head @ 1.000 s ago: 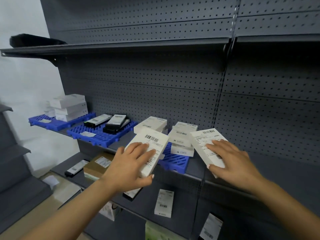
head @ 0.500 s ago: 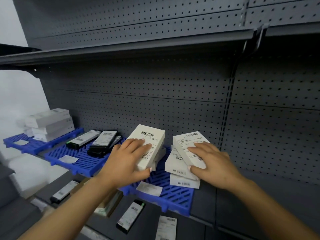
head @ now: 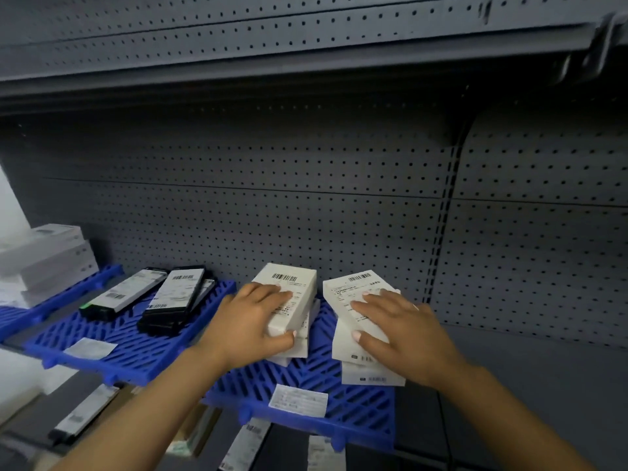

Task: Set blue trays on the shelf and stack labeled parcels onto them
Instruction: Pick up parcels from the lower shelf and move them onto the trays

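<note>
A blue slatted tray (head: 343,414) lies on the grey shelf with two stacks of white labeled parcels on it. My left hand (head: 249,326) grips the top white parcel (head: 289,283) of the left stack, fingers on its barcode label and thumb under its near end. It sits tilted on the boxes below (head: 299,350). My right hand (head: 402,334) holds the top parcel (head: 353,288) of the right stack, fingers spread over it and thumb at its near edge, above the lower boxes (head: 372,377).
A loose paper label (head: 299,396) lies on the tray's front. To the left, a second blue tray (head: 112,351) carries black labeled parcels (head: 176,295), and a third tray (head: 73,292) holds white boxes (head: 44,256). Bare grey shelf (head: 530,385) extends right. More parcels lie on the lower shelf (head: 85,411).
Both hands carried their white parcels forward from the air in front of the shelf and brought them down onto the two stacks on the tray. The view moved closer.
</note>
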